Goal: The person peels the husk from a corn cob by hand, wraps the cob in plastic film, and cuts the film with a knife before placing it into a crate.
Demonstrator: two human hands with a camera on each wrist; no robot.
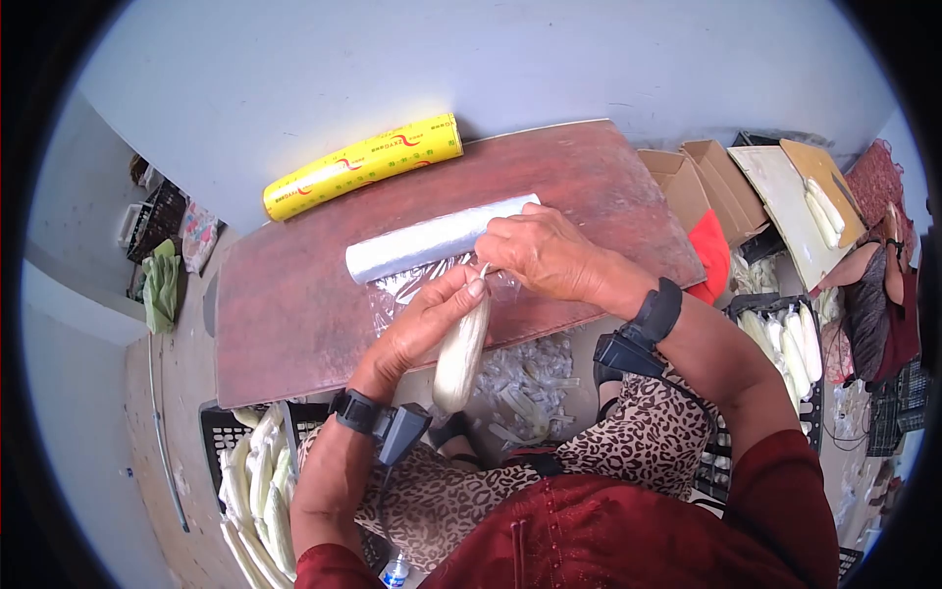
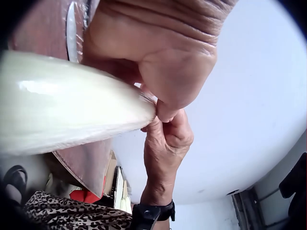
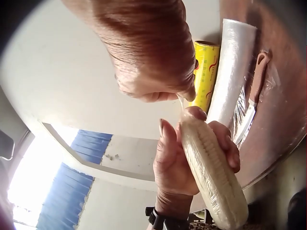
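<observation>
A pale ear of corn [image 1: 461, 358], wrapped in clear cling film, hangs over the table's front edge. Its upper end is held between the thumb and fingers of my left hand [image 1: 424, 319]; the right wrist view shows those fingers around the ear. My right hand [image 1: 549, 257] pinches a thin twisted tail of cling film [image 3: 181, 100] just above that end. Behind both hands a white roll of cling film [image 1: 432, 239] lies on the table, a loose sheet spread in front of it. Beside the roll, in the right wrist view, lies a knife [image 3: 258, 79] with a brown handle.
A yellow printed roll [image 1: 363, 165] lies at the back of the reddish table [image 1: 285, 294], near the wall. Crates of corn stand on both sides, one at left [image 1: 218, 432]. Cardboard boxes [image 1: 687, 187] sit at right. Wrapped pieces [image 1: 530, 388] cover the floor below.
</observation>
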